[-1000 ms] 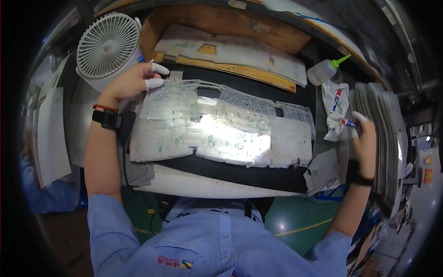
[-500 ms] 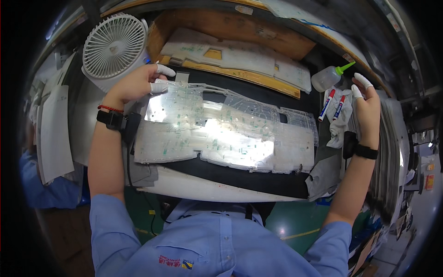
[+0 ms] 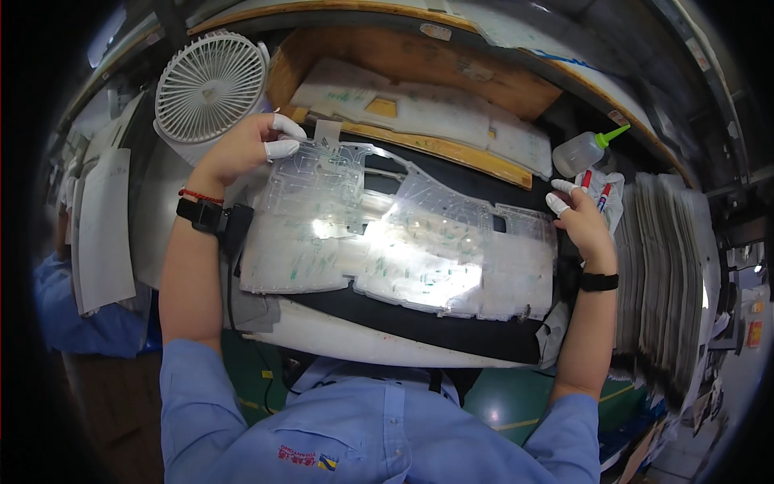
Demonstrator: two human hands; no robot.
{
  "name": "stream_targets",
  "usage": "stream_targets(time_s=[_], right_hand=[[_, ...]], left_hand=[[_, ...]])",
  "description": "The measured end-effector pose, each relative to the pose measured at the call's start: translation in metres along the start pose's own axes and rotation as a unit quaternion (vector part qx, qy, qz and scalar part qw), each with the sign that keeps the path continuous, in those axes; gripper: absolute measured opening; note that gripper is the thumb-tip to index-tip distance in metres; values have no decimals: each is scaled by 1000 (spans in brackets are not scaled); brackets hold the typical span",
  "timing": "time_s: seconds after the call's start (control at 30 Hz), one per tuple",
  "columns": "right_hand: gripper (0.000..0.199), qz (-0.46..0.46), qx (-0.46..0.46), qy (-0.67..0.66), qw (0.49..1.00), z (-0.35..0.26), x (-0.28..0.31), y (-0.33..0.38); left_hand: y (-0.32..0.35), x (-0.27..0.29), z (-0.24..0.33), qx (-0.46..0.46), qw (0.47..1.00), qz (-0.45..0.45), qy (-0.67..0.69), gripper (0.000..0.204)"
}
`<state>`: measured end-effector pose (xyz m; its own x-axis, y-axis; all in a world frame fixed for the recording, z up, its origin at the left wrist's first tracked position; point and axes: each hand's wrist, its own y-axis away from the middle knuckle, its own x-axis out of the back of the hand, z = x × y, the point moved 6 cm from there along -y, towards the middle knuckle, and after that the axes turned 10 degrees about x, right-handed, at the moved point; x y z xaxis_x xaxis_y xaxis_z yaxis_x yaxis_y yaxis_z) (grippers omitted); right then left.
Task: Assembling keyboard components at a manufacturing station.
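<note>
A thin clear plastic sheet (image 3: 447, 198) with fine lines and cut-outs lies over a stack of similar sheets (image 3: 294, 270) bearing green marks, on a black mat. My left hand (image 3: 238, 153), with white finger cots on thumb and forefinger, pinches the sheet's far left corner, which looks slightly raised. By the far right corner, my right hand (image 3: 587, 230) has its cot-covered thumb and finger apart, close to the edge with nothing seen between them. Glare hides part of the sheets' middle.
A white fan (image 3: 211, 89) stands at far left. Behind the mat, more sheets (image 3: 435, 113) rest in a wooden tray (image 3: 419, 44). A bottle with a green nozzle (image 3: 579, 153), red-capped markers (image 3: 603, 198) and a cloth are at far right, beside stacked grey sheets (image 3: 665, 266).
My right hand has moved left from beside the markers to the sheet's far right corner. The top sheet's far left part has shifted slightly and looks more raised in my left hand.
</note>
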<state>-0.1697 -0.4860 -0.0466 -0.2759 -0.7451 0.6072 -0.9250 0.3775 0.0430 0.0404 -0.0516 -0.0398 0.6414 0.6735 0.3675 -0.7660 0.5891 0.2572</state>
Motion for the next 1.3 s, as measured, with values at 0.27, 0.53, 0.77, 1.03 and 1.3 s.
stream_targets(time_s=[0.27,0.53,0.77,1.03,1.3], right_hand=[[41,-27,-14,-34,999,-16,12,8],[38,104,195,-137,966,-117,64,61],[37,96,279,-473,831,-155,110,77],[34,227,176,-486,825,-118,75,41],[34,179,265,-438,840,-181,37,52]], left_hand=[[-8,6,-8,17,999,30,21,16],[-5,11,-17,31,997,67,18,15],[-18,6,-14,-5,999,30,-10,15],[18,1,46,-89,988,62,-109,36],[72,-159,146,-194,942,-255,-97,67]])
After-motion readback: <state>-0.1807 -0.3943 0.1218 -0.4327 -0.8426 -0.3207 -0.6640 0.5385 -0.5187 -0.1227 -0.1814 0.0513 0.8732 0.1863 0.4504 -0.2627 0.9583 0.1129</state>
